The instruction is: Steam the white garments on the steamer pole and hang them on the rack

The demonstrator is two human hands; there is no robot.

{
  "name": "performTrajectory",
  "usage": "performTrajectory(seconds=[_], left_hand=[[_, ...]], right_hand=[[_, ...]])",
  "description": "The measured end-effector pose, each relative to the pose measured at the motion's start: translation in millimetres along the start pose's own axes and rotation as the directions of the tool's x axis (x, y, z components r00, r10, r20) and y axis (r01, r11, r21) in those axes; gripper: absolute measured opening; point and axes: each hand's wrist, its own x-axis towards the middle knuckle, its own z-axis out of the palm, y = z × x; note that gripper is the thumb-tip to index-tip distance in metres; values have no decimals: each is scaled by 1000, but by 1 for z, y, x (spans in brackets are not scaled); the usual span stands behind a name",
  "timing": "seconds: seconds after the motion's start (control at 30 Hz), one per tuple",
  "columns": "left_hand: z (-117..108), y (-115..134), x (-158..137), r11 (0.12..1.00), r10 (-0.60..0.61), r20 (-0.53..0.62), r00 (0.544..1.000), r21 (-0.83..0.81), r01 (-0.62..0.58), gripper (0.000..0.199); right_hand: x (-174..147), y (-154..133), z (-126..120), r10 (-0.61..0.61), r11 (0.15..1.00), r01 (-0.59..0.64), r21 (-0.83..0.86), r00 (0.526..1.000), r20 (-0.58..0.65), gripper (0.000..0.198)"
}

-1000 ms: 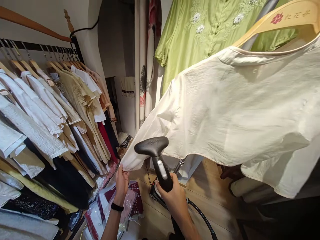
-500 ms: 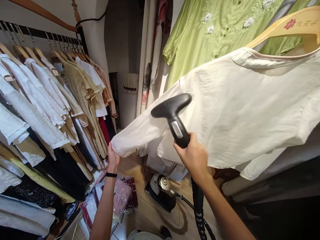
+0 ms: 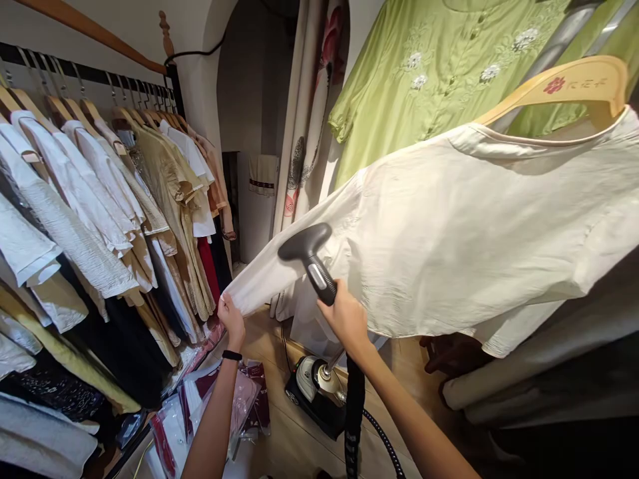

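The cream blouse (image 3: 479, 233) hangs on a wooden hanger (image 3: 554, 86), one sleeve stretched well past the hanger's left end. The left hand (image 3: 232, 322) pinches the cuff edge between thumb and fingers; a row of hung garments (image 3: 174, 173) bounds that side. The right hand (image 3: 348, 316) wraps the handle of the black steamer head (image 3: 305, 243), which overlaps the sleeve between cuff and shoulder seam; contact cannot be told. Below the blouse's hem, the steamer base (image 3: 314, 392) stands on the wood floor (image 3: 285, 452), a strip of boards separating it from plastic-wrapped clothes (image 3: 257, 399).
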Motion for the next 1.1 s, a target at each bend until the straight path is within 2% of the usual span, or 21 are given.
performTrajectory(seconds=[0.13, 0.23, 0.4, 0.53, 0.63, 0.73, 0.87, 1.0, 1.1], left_hand=[[3, 3, -2, 979, 156, -79, 985, 146, -144, 39], [5, 5, -3, 978, 167, -95, 981, 144, -153, 37], [9, 4, -5, 998, 62, -80, 995, 33, -59, 35], [10, 2, -6, 998, 52, -75, 996, 25, -50, 33], [10, 3, -5, 998, 53, -79, 996, 39, -50, 31], [8, 4, -2, 998, 53, -79, 995, 47, -49, 30], [4, 8, 0, 997, 65, -64, 996, 53, -62, 32], [0, 14, -2, 994, 104, -31, 994, 32, -103, 33], [-2, 18, -5, 991, 128, -16, 992, 45, -127, 34]], right_hand=[[16, 11, -21, 102, 995, -98, 31, 985, -137, 43], [22, 15, -23, 109, 993, -100, 64, 979, -170, 44], [14, 11, 10, 3, 988, 4, 156, 999, -44, 41], [1, 6, 39, -123, 976, 101, 194, 987, 103, 38], [-3, 4, 47, -184, 967, 155, 204, 974, 129, 37], [2, 5, 39, -175, 966, 152, 211, 980, 93, 40], [21, 9, 15, -69, 970, 82, 231, 995, -67, 42], [40, 9, -14, 70, 970, -11, 241, 969, -237, 46], [44, 3, -22, 96, 963, -24, 269, 961, -258, 46]])
